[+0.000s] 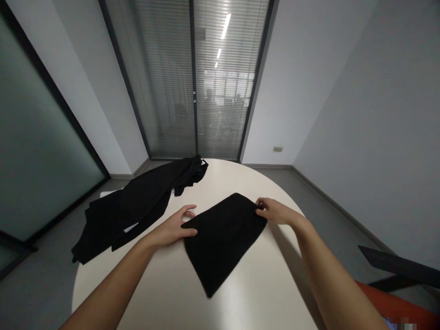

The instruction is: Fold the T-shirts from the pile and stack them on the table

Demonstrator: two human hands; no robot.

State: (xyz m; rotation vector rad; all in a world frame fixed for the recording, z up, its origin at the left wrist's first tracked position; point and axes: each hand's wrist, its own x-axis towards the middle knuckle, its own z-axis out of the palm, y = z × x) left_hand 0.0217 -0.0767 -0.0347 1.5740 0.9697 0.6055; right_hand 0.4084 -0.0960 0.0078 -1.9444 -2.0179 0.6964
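A folded black cloth (pixel 225 238) lies at a slant over the white table, one corner pointing toward me; its exact kind does not show. My left hand (pixel 175 228) holds its left corner, with the thumb on top and the index finger stretched out beyond the edge. At the right corner, my right hand (pixel 273 211) pinches the cloth between thumb and fingers. To the left of my left hand rests a pile of black garments (pixel 137 197), with small white patches showing among the folds.
The round white table (pixel 165 293) has its curved far edge near a glass partition with blinds (pixel 223 114). At lower right are a black bar (pixel 398 266) and an orange-red surface (pixel 388 302), perhaps a chair. Pale walls (pixel 378 137) stand around.
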